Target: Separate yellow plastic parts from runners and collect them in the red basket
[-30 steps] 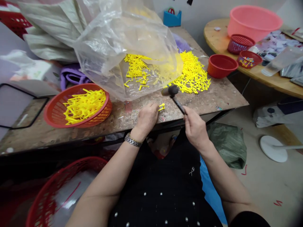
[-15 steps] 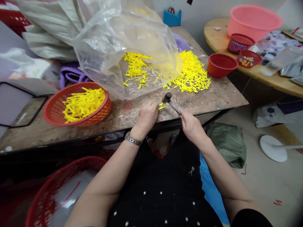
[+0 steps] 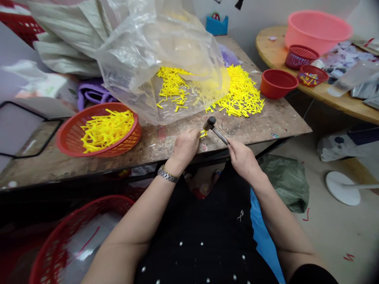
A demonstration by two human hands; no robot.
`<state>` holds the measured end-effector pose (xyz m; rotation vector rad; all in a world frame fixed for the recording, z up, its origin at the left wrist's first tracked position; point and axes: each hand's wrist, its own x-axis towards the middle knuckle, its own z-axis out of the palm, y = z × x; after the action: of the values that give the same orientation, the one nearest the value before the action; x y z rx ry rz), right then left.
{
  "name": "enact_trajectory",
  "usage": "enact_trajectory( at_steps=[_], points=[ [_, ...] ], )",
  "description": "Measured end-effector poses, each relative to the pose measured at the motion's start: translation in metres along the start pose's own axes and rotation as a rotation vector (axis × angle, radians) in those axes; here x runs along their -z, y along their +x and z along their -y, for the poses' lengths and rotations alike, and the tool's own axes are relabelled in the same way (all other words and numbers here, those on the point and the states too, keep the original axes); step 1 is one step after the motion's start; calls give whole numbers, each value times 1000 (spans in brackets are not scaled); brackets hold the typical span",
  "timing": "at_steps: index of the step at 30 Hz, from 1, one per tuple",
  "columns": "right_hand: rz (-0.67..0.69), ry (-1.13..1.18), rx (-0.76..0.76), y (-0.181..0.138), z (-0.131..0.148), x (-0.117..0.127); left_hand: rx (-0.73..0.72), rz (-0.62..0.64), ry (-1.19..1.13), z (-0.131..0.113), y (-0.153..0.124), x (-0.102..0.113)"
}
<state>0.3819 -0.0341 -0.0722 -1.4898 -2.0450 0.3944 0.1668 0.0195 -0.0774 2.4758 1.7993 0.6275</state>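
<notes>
My right hand (image 3: pixel 243 158) is closed around the handle of a small hammer (image 3: pixel 219 135). The dark hammer head sits just above or against a small yellow plastic piece (image 3: pixel 203 134) near the table's front edge; I cannot tell whether they touch. My left hand (image 3: pixel 186 146), with a metal watch on its wrist, pinches that piece from the left, its fingertips partly hidden behind the hand. Beyond the hands, a heap of similar yellow pieces (image 3: pixel 241 92) lies on the worn table (image 3: pixel 142 152). More of them spill inside a clear plastic bag (image 3: pixel 133 71).
An orange basket (image 3: pixel 66 138) of yellow pieces stands at the left. Past the heap is a red bowl (image 3: pixel 278 83). A round wooden table (image 3: pixel 266 39) at the right bears a pink basin (image 3: pixel 318 33) and small baskets. Below left is a red basket (image 3: pixel 50 252).
The view has shifted slightly, so everything sits a little further right. Both hands keep their hold, and the hammer stays at the yellow piece with hardly any movement.
</notes>
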Motion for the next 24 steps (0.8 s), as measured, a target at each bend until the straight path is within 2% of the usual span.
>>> enact_trajectory(
  at_steps=[4, 7, 10, 13, 16, 20, 22, 24],
  points=[
    [-86, -80, -1, 3, -4, 8, 17, -11, -70, 1, -2, 0],
    [-76, -286, -64, 7, -9, 11, 14, -58, -144, 3, -6, 5],
    [-31, -491, -66, 14, -16, 9, -35, -143, -173, 7, -14, 18],
    [7, -590, -10, 22, -21, 9, -44, -279, -167, 18, -24, 42],
    [27, -597, 20, 31, -25, 10, 20, -416, -102, 39, -33, 73],
    [12, -580, 1, 40, -32, 8, 162, -568, 86, 86, -38, 111],
    [-14, -560, -13, 42, -35, 5, 266, -617, 153, 113, -39, 122],
    [-42, -525, -18, 42, -37, 3, 366, -615, 195, 134, -40, 127]
  ],
)
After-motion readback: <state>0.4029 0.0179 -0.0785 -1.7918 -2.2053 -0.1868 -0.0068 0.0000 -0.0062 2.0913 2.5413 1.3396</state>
